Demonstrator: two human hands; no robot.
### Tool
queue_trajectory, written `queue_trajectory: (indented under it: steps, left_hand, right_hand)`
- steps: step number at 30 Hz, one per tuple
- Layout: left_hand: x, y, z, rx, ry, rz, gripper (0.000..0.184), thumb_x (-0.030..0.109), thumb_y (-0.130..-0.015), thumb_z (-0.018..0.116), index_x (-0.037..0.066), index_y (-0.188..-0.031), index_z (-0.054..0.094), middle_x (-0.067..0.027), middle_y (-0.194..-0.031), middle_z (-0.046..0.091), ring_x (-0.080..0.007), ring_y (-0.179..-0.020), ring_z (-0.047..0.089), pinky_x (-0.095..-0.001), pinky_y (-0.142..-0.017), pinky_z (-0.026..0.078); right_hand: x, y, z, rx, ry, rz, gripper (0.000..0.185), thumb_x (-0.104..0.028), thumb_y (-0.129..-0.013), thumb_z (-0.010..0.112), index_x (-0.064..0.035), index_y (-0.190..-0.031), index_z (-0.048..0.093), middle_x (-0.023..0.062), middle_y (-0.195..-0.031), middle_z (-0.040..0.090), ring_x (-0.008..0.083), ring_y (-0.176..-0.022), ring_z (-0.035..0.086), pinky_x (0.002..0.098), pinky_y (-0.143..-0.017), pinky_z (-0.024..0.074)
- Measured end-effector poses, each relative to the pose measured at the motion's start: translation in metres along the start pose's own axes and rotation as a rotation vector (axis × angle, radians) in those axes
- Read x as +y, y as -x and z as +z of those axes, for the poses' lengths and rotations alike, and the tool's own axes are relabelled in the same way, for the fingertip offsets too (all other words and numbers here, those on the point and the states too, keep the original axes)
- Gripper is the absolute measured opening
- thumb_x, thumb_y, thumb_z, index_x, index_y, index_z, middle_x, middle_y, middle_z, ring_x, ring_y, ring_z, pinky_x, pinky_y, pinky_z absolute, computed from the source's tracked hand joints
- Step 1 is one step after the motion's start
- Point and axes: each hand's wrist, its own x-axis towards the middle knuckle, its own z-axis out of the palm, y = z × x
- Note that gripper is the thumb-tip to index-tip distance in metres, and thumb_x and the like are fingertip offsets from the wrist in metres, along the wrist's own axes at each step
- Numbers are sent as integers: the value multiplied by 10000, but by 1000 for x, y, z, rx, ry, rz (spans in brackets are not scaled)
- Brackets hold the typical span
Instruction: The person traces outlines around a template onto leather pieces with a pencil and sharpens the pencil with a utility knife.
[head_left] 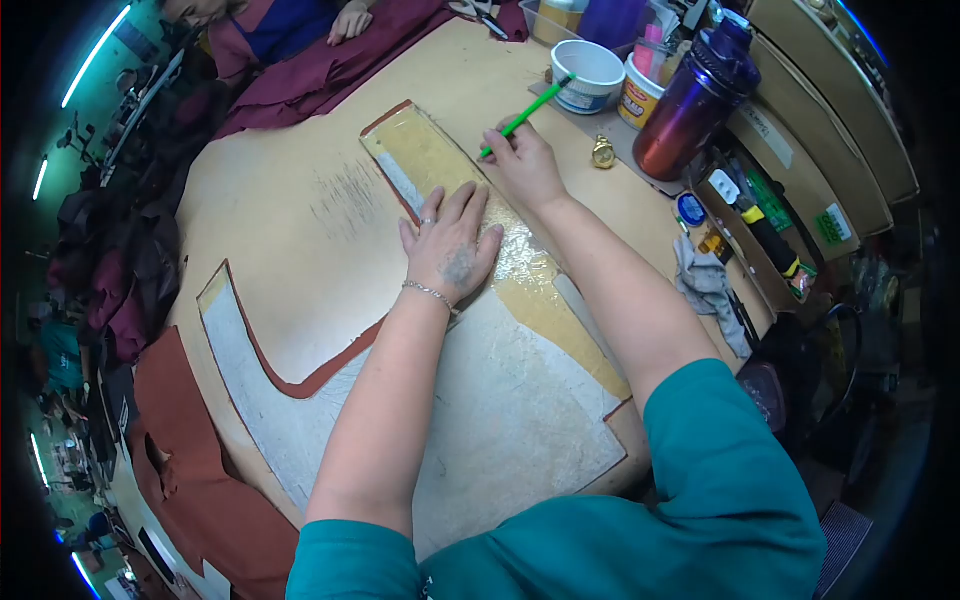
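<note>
My left hand lies flat with its fingers spread on a grey-and-yellow pattern template that looks covered in clear tape. Reddish-brown material shows along the template's edges from underneath. In my right hand is a slim green pen, its dark end pointing up and away. The pen's lower end is close to the right edge of the template's upper strip; whether it touches cannot be made out.
Dark pen strokes mark the tan table. At right are a white tub, a purple-red bottle, a gold watch and a grey rag. Reddish-brown material hangs at left. Across the table, another person's hand rests on maroon cloth.
</note>
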Motion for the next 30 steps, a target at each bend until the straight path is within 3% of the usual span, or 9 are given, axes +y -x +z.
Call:
queue_trajectory:
  steps: [4,11,15,16,19,23,26,29,30]
  left_hand:
    - [-14,-28,0,165,-95,-99,598,472,-833,417,188,-1346,300,-33,-1437,193,-320,-1326,118,-663,-955,151]
    - [-23,-33,8,196,-108,-64,612,494,-826,408,194,-1347,297,-30,-1435,198,-325,-1326,114,-669,-958,141]
    - [-21,-31,11,203,-109,-56,611,487,-824,409,191,-1347,297,-32,-1433,205,-323,-1325,122,-666,-962,138]
    - [-21,-32,8,206,-113,-57,611,484,-824,411,190,-1347,298,-33,-1432,207,-323,-1325,124,-665,-963,139]
    - [-18,-31,3,143,-80,-75,623,461,-826,406,175,-1362,271,-30,-1440,186,-315,-1333,82,-640,-994,101]
    - [-17,-31,4,145,-75,-86,624,460,-822,413,179,-1361,272,-32,-1436,194,-312,-1333,88,-637,-996,104]
    - [-16,-31,1,136,-82,-88,623,462,-821,414,183,-1360,274,-29,-1436,193,-308,-1334,90,-635,-997,106]
    - [-17,-32,2,150,-107,-87,623,474,-816,421,188,-1353,287,-24,-1436,197,-310,-1330,106,-643,-986,118]
    - [-18,-32,4,173,-107,-82,622,481,-811,428,192,-1347,300,-22,-1434,203,-314,-1327,120,-652,-974,130]
  right_hand:
    - [8,-19,20,44,191,-25,252,-266,-831,571,-28,-894,519,147,-702,611,297,-668,613,359,-617,478]
    - [-11,14,-2,-71,226,-67,217,-225,-837,570,-23,-890,512,136,-690,607,265,-663,623,326,-609,482]
    - [0,-28,21,-61,344,-100,263,-258,-831,561,-16,-923,516,172,-734,611,337,-713,606,384,-639,474]
    - [-12,-35,30,-72,504,-37,280,-272,-828,554,-16,-937,519,192,-759,608,371,-737,589,415,-654,463]
    - [-13,-36,25,-116,448,-88,281,-280,-832,553,-20,-933,519,201,-763,604,377,-738,585,414,-652,461]
    - [-6,-32,9,-21,184,-49,253,-264,-832,567,-28,-913,523,165,-743,616,322,-718,614,377,-641,480]
    - [4,-35,21,-13,197,-78,233,-240,-832,569,-23,-904,521,145,-734,623,294,-703,624,358,-633,487]
    - [3,-33,25,-52,367,-91,221,-180,-867,544,24,-932,489,109,-754,614,129,-664,612,242,-598,504]
    - [4,-34,27,-50,347,-96,216,-178,-866,544,22,-930,490,110,-757,613,129,-662,611,245,-597,504]
